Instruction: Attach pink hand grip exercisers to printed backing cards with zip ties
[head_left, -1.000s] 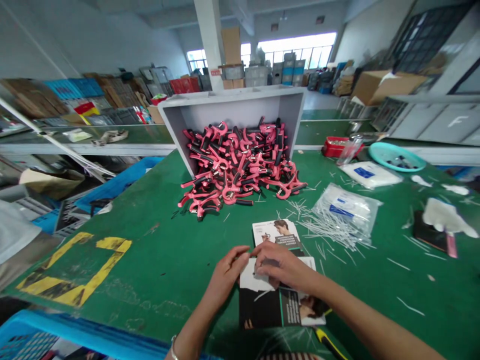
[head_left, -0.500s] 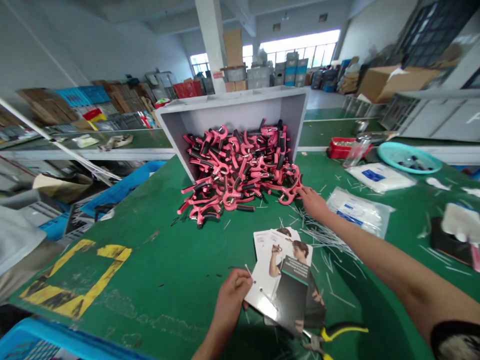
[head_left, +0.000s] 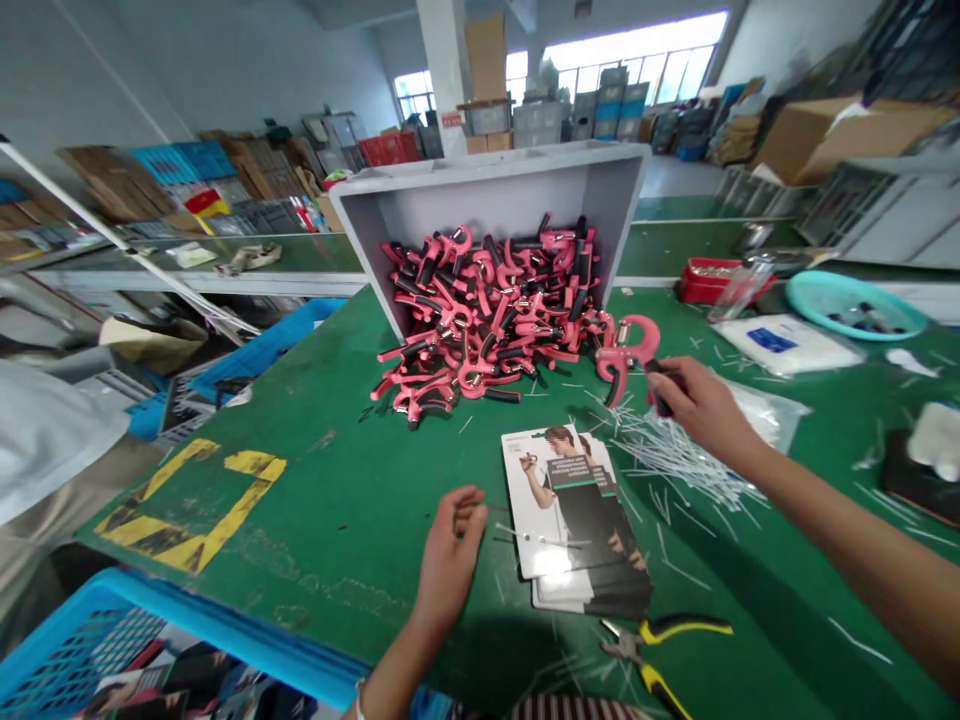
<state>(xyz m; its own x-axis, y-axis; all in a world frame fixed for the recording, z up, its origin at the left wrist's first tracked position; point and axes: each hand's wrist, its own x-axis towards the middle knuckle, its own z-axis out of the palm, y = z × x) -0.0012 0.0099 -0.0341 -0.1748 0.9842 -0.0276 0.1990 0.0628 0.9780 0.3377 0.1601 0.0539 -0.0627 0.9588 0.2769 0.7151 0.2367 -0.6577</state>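
Note:
My right hand (head_left: 694, 405) is closed around the black handle of a pink hand gripper (head_left: 628, 352), lifted just off the green table (head_left: 315, 520) at the right edge of the pile of pink and black hand grippers (head_left: 491, 310). That pile spills out of a grey bin (head_left: 487, 200) tipped on its side. My left hand (head_left: 450, 545) hovers over the table with its fingers loosely curled, nothing visible in them, just left of a small stack of printed cards (head_left: 574, 520).
Loose white plastic ties (head_left: 675, 455) are scattered right of the cards, beside clear bags (head_left: 780, 345). Yellow-handled pliers (head_left: 660, 650) lie near the front edge. A blue crate (head_left: 112, 650) sits at the lower left, a teal bowl (head_left: 855, 305) and red tray (head_left: 709, 280) at the right.
My right hand reached to the pile and has picked up one pink hand gripper. My left hand let go of the cards, which now lie flat on the table.

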